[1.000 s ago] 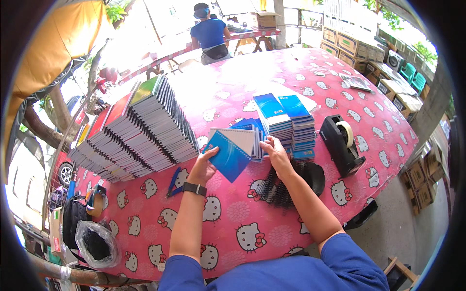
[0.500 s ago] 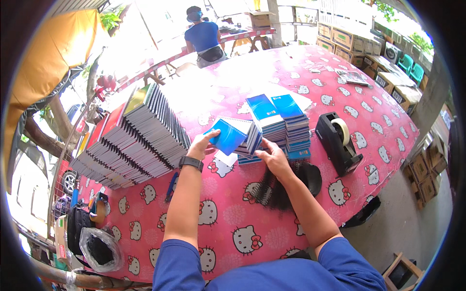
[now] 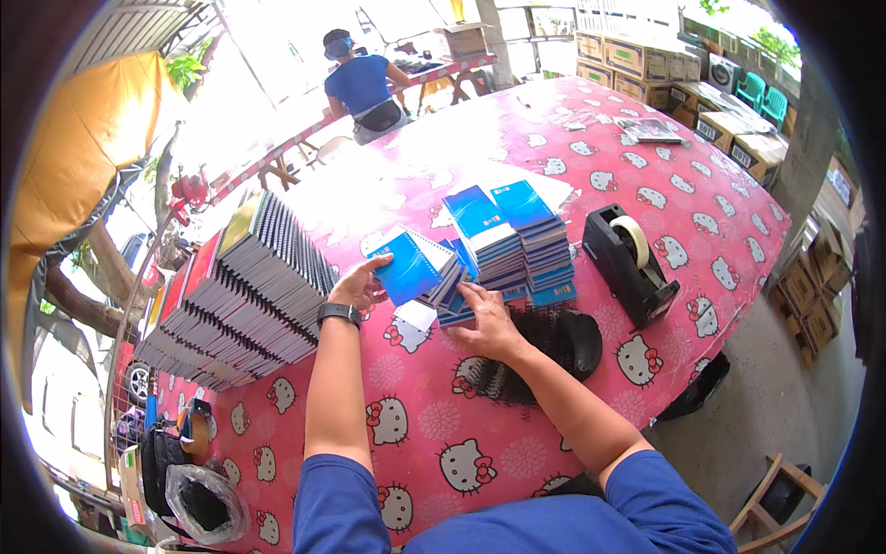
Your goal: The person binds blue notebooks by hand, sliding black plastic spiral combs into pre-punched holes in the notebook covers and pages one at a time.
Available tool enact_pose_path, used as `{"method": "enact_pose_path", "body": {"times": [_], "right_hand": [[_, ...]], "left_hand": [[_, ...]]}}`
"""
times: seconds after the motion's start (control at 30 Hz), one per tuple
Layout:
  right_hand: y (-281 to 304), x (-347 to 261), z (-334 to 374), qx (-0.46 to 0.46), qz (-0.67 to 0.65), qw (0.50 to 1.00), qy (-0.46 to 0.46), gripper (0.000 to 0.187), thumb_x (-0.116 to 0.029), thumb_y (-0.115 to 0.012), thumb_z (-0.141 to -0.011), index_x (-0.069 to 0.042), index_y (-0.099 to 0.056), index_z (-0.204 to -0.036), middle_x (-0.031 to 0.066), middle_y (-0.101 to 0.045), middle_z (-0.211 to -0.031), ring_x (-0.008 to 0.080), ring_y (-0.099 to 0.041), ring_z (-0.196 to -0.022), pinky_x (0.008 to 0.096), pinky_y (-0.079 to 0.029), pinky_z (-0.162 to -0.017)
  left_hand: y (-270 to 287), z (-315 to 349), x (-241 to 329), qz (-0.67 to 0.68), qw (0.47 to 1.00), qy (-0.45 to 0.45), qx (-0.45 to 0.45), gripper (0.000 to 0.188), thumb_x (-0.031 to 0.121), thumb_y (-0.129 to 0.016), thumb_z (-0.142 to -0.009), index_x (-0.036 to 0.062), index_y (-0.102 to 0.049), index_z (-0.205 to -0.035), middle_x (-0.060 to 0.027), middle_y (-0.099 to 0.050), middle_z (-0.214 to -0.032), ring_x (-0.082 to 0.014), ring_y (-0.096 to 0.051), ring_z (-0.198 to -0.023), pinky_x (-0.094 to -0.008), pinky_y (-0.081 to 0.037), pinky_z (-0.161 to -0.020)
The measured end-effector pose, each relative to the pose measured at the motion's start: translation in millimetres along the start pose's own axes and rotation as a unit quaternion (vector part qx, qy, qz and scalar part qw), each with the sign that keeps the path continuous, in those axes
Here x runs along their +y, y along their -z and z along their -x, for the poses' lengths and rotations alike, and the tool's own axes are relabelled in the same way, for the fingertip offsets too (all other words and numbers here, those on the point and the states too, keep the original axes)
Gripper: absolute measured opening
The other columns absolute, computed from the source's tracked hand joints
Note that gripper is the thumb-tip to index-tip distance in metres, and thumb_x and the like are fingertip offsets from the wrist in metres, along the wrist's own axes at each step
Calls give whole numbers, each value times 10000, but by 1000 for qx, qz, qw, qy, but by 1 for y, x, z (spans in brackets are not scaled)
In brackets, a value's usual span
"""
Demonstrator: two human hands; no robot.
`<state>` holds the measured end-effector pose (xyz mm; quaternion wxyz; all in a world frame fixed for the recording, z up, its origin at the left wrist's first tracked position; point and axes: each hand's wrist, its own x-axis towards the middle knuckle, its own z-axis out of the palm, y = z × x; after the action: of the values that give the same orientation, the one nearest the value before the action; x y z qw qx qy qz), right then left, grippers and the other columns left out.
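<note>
Holding a blue notebook (image 3: 409, 268) up by its edge, the left hand (image 3: 358, 286) grips it; the right hand (image 3: 487, 319) lies flat and open on the small pile (image 3: 452, 300) mid-table. Stacking looks next.

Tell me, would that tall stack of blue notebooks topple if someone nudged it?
Probably. The stack of blue notebooks is tall and narrow, with uneven edges, so its top could slide off. The left hand tilts one blue notebook without sag, so each seems fairly stiff and light.

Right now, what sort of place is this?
Probably an open-air packing spot: a long table under a pink cloth, notebooks in big stacks, cartons along the far side, and trees beyond.
</note>
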<state>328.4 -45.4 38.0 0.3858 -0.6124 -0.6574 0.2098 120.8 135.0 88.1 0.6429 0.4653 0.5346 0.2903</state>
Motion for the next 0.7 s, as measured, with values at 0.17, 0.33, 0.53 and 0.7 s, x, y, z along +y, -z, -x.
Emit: {"method": "enact_pose_path", "body": {"times": [0.17,0.33,0.53,0.7], "right_hand": [[-5,1,5,17,94,995,11,716,-309,-685,-734,-72,-427,-1358,39,-406,-1416,306,-423,-1169,436,-380,-1002],[-5,-4,6,21,180,983,25,687,-310,-691,-737,-100,-446,-1344,17,-406,-1412,278,-430,-1140,435,-400,-959],[-5,-9,1,164,33,983,70,499,-341,-642,-824,-26,-574,-1205,132,-597,-1171,300,-454,-1109,410,-401,-926],[6,-35,7,-87,-562,815,-112,263,-246,-679,-866,-38,-646,-1023,-13,-638,-854,55,-582,-670,203,-472,-569]], "left_hand": [[-8,17,-1,73,997,-19,-30,376,287,-758,-724,79,-545,-953,-60,-615,-788,-163,-607,-602,-302,-516,-504],[27,48,-7,154,985,-41,-58,452,227,-682,-796,31,-468,-1141,-100,-576,-1001,-238,-617,-870,-373,-545,-765],[14,82,-64,306,939,-149,-34,376,197,-623,-824,48,-475,-1135,-105,-597,-1032,-248,-627,-911,-380,-543,-785],[-13,125,-99,393,897,-189,-75,465,232,-566,-861,18,-432,-1252,-149,-571,-1158,-290,-595,-1040,-427,-500,-902]]}}
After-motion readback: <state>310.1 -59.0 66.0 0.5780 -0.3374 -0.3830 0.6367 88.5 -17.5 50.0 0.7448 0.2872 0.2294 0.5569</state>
